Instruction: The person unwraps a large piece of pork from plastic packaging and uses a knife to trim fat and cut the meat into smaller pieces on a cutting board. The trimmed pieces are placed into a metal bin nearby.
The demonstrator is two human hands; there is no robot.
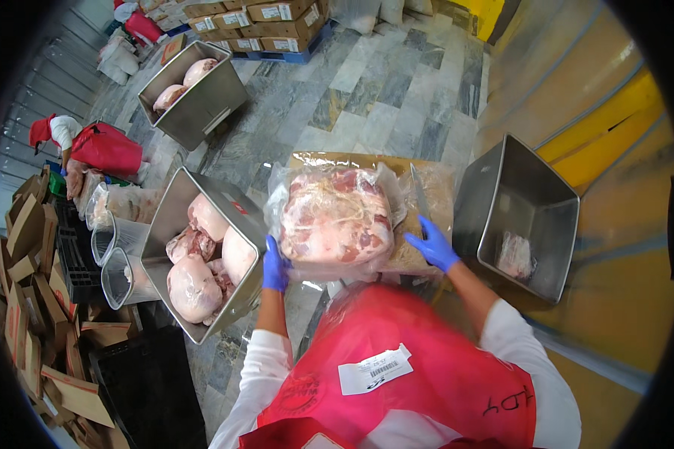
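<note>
A large block of pink meat (337, 217) in clear plastic wrap lies on a brown board (434, 176) in front of me. My left hand (275, 268), in a blue glove, lies against the block's near left edge with its fingers stretched out. To the right of the meat, my right hand (434, 245), also gloved in blue, reaches over the board with fingers apart. A knife (419, 193) lies along the board's right part, its blade pointing away from me. Its near end meets my right fingertips; whether they touch it I cannot tell.
At left, a metal bin (157, 247) holds several wrapped meat pieces. A metal bin (547, 224) at right has one small wrapped piece inside; another bin (195, 120) with meat stands farther back. Flattened cartons (34, 299) and black crates (153, 389) lie left. A co-worker (101, 146) bends beyond.
</note>
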